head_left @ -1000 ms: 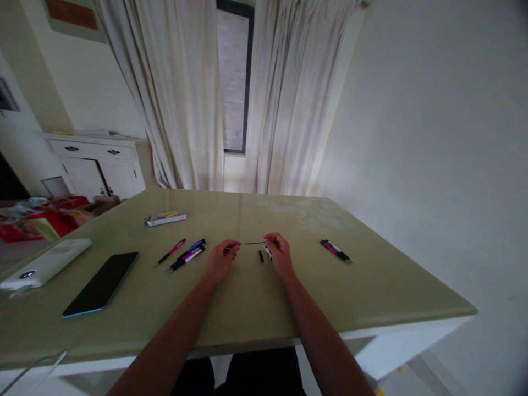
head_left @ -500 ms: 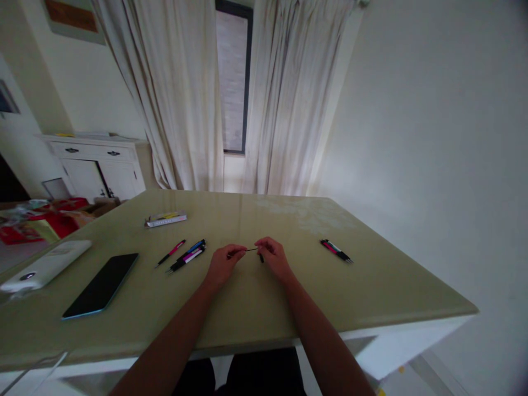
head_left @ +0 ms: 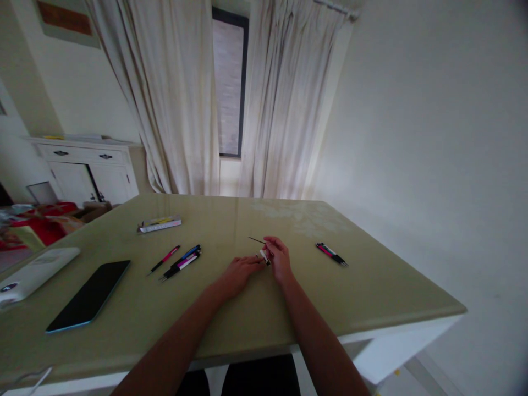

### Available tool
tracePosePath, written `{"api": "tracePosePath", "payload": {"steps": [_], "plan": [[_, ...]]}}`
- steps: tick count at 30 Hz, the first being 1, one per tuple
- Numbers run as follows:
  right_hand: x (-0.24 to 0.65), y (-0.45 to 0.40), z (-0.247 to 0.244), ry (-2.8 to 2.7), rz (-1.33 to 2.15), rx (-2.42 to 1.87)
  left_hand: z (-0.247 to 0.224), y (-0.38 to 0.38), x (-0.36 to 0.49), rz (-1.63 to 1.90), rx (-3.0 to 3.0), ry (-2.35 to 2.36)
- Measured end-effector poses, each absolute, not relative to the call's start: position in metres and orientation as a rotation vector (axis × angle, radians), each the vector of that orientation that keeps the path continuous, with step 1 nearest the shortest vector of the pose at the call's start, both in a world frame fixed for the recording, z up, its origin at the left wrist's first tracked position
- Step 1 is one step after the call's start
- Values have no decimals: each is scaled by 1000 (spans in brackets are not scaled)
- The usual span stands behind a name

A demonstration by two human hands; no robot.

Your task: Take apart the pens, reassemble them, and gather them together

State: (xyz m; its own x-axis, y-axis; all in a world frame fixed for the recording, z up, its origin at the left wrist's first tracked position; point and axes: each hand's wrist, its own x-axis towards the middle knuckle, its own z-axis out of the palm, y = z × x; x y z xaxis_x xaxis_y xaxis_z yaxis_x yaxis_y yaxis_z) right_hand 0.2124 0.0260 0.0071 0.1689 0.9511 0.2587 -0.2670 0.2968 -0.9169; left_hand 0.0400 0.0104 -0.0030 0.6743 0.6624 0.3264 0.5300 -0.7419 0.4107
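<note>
My right hand [head_left: 277,259] is closed, pinching a thin dark pen refill [head_left: 256,240] that points out to the left. Beneath its fingers is a short white-and-black pen piece [head_left: 264,257]; whether the right hand also grips it is hard to see. My left hand [head_left: 241,273] lies low over the table with fingers stretched to the right, their tips at the pen piece. Its thumb is hidden. To the left lie a red-and-black pen [head_left: 165,259] and several pens in a bunch [head_left: 181,263]. More pens [head_left: 331,254] lie to the right.
On the table [head_left: 231,220], a black-screened phone or tablet [head_left: 88,297] lies at the left, beside a white device [head_left: 39,274]. A small open box [head_left: 160,224] with something yellow sits farther back. A cable [head_left: 39,379] crosses the near left edge.
My left hand has let go of the refill's left end and moved right, to the pen piece. The refill now slants up leftward from my right hand. The view has shifted slightly.
</note>
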Motion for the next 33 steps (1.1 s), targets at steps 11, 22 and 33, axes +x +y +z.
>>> {"api": "tracePosePath", "payload": {"steps": [11,22,33], "plan": [[211,22,9,-1109,1001,-918,-1,16,31,1028,2433,1292],[212,23,10,-1120,985,-920,4,9,23,802,2535,991],[212,21,11,-1166,967,-942,4,19,13,1423,1846,1158]]}}
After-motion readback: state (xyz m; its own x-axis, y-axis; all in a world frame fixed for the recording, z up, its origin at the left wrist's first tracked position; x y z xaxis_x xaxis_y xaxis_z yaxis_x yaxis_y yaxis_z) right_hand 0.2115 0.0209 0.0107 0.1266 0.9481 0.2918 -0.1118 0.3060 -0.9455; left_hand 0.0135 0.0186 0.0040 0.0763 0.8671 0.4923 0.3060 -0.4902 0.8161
